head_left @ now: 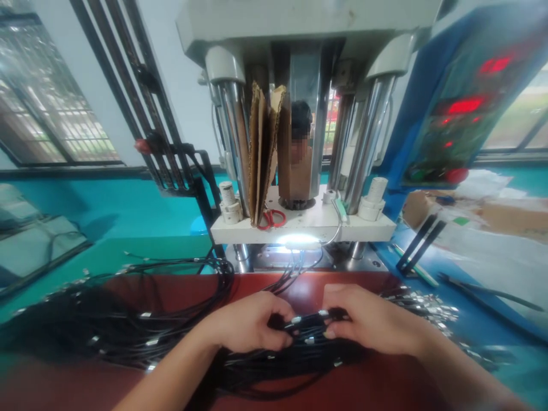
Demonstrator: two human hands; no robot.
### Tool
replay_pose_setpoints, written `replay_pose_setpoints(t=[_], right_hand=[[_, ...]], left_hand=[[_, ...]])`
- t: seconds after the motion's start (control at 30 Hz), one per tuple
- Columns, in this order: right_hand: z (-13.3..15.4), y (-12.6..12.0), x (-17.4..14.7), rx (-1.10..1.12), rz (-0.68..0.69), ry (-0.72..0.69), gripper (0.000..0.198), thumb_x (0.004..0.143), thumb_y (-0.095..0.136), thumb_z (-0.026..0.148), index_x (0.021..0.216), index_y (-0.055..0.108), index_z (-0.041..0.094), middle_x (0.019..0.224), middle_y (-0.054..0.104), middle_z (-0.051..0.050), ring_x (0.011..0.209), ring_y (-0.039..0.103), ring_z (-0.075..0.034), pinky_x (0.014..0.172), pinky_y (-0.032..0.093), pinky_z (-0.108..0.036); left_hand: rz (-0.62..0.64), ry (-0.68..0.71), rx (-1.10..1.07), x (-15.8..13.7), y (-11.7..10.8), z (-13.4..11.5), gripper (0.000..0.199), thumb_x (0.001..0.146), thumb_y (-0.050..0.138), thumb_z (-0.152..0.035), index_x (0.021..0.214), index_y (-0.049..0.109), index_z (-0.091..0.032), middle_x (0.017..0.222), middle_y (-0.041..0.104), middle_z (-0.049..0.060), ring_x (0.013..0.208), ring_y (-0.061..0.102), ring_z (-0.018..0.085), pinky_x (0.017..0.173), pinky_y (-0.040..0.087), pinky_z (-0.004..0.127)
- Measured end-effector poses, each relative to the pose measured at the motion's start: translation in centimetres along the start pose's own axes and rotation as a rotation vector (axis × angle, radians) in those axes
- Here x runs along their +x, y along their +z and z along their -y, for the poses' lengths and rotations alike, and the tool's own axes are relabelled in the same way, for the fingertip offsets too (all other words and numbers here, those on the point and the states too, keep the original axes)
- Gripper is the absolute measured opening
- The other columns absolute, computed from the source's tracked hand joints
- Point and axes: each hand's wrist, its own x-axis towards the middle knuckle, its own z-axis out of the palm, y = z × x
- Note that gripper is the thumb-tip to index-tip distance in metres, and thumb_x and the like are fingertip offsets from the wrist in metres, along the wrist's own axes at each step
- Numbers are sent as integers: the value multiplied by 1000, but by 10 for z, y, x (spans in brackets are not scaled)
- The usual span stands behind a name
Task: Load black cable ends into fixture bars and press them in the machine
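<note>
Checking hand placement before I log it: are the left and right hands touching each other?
Apart. The head view shows a plain gap between the left hand and the right hand, with black cables visible there.

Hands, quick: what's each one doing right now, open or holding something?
Left hand: closed, holding black cables.
Right hand: closed, holding the black cables too; exactly how many can't be told.

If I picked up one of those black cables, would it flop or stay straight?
The black cables would probably droop, since they lie in loose curves. One might snag its neighbours, as they are heaped together. The shiny ends look like metal, so they may feel heavier than the rest.
</note>
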Motion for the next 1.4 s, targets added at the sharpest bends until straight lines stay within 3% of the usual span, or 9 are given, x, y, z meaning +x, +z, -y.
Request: replay_pose_setpoints(t=[0.43, 0.6, 0.7, 0.83, 0.93, 1.03, 1.13, 1.3, 1.4], right_hand=[[-2, 0, -20, -512, -276, 22, 25, 84, 47, 3, 96, 62, 18, 90, 65, -5, 80, 55, -22, 77, 38, -38], [9, 5, -25, -720, -255, -60, 20, 87, 49, 9, 96, 63, 20, 84, 63, -4, 76, 54, -23, 76, 40, -43], [20, 6, -24, -736, -277, -70, 10, 85, 55, 16, 86, 63, 20, 78, 61, -2, 73, 53, -22, 77, 43, -43], [36, 7, -40, -703, -468, -205, 33, 83, 54, 12, 115, 62, 17, 107, 62, -10, 107, 52, -30, 97, 39, -49], [39, 15, -65, -499, -650, -263, 40, 83, 56, 14, 122, 59, 24, 117, 60, -8, 116, 50, -29, 95, 45, -41], [32, 29, -78, -40, -741, 18, 20, 88, 54, 23, 103, 66, 30, 91, 67, -4, 80, 64, -21, 65, 55, -29], [26, 38, -65, 197, -659, 148, 22, 90, 51, 36, 106, 65, 26, 80, 67, -4, 68, 64, -21, 57, 54, -30], [40, 39, -24, 790, -423, 54, 52, 82, 66, 42, 127, 50, 23, 111, 63, -9, 82, 65, -19, 75, 55, -34], [51, 43, -12, 926, -298, 137, 43, 89, 55, 46, 127, 47, 28, 115, 61, -7, 55, 61, -10, 48, 52, -23]], left_hand=[[104, 13, -528, -5, 1, 0, 17, 73, 69, -27, 86, 62, -17, 69, 58, -3, 60, 52, 10, 57, 41, 21], [136, 29, -881, 18, 28, -35, 36, 82, 63, -40, 107, 57, -15, 90, 64, 7, 65, 63, 13, 68, 50, 31], [157, 39, -984, 35, 47, -54, 35, 81, 65, -36, 106, 55, -14, 79, 65, 7, 55, 60, 11, 57, 48, 25], [60, 15, -1062, 35, 66, -55, 28, 84, 60, -36, 98, 57, -13, 67, 64, 4, 42, 51, 8, 42, 36, 18], [34, 39, -1158, 25, 84, -36, 31, 85, 59, -41, 94, 59, -11, 71, 66, 7, 47, 53, 9, 46, 38, 19], [9, 93, -1213, 19, 107, -9, 37, 80, 66, -44, 99, 60, -13, 72, 68, 7, 52, 56, 9, 51, 39, 19], [-105, 157, -1225, 18, 123, 9, 30, 77, 71, -38, 95, 64, -14, 75, 68, 5, 55, 58, 8, 54, 40, 18], [-91, 217, -1250, 17, 124, 8, 27, 77, 72, -37, 87, 68, -12, 71, 67, 6, 59, 61, 11, 59, 45, 22], [-82, 239, -1206, 16, 120, 1, 31, 77, 71, -39, 84, 70, -9, 71, 68, 9, 60, 61, 12, 60, 44, 22]])
